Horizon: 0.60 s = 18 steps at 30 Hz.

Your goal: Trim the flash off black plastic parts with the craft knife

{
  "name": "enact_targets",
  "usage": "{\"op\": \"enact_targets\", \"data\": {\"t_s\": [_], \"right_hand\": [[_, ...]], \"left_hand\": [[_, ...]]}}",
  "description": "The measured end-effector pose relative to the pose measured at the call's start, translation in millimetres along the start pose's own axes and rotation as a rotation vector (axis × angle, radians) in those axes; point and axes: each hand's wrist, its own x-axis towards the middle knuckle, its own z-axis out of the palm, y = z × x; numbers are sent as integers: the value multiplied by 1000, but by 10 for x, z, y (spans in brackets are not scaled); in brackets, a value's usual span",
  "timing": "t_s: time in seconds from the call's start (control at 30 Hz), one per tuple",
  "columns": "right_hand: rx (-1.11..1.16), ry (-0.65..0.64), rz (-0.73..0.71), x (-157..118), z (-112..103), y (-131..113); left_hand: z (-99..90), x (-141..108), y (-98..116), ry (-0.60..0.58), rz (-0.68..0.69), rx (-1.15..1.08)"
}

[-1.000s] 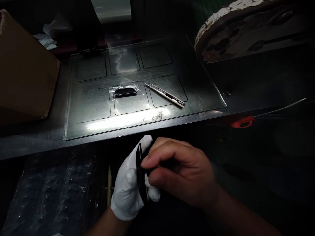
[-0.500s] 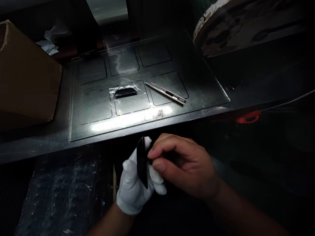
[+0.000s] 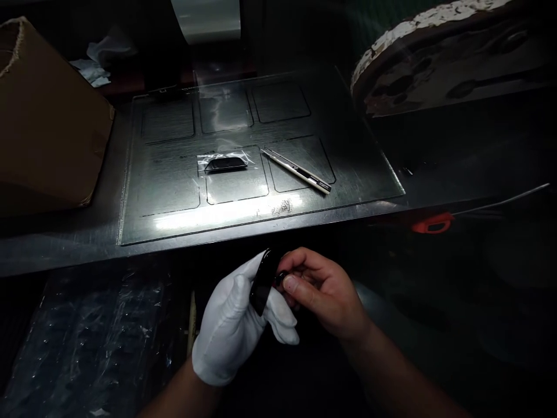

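Observation:
In a white glove, my left hand (image 3: 228,325) holds a glossy black flat piece (image 3: 263,281) upright between thumb and fingers, just below the table edge. My bare right hand (image 3: 324,293) is pinched on a small dark round thing (image 3: 281,277) close beside the piece's right face; whether the two touch, I cannot tell. On the glass sheet (image 3: 165,226) beyond lie a similar black piece (image 3: 226,165) on clear film and a slim utility knife (image 3: 298,170).
A cardboard box (image 3: 47,122) stands at the left. At the upper right is a large round object (image 3: 418,69) with a flaking pale rim. An orange-red handle (image 3: 431,223) juts from the table edge. Clear plastic trays (image 3: 87,337) sit at the lower left.
The black piece has turned, showing more of its glossy face. My right hand has shifted slightly right, and the small dark thing in its pinch now shows. The whole view has tilted a little.

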Motion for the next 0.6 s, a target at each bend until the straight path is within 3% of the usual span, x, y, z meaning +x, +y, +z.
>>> {"op": "enact_targets", "data": {"t_s": [0.17, 0.27, 0.4, 0.5, 0.6], "right_hand": [[-40, -12, -24, 10, -11, 59], [-173, 5, -240, 34, -35, 37], [-626, -82, -631, 87, -89, -87], [-837, -166, -740, 109, -109, -168], [-860, -212, -722, 95, -95, -194]], "left_hand": [[-67, -12, -29, -2, -12, -22], [-149, -49, -113, 44, -46, -128], [-260, -112, -165, -9, -22, -189], [-330, -132, -143, -75, 24, -148], [-380, -115, -149, -102, 22, -166]]}}
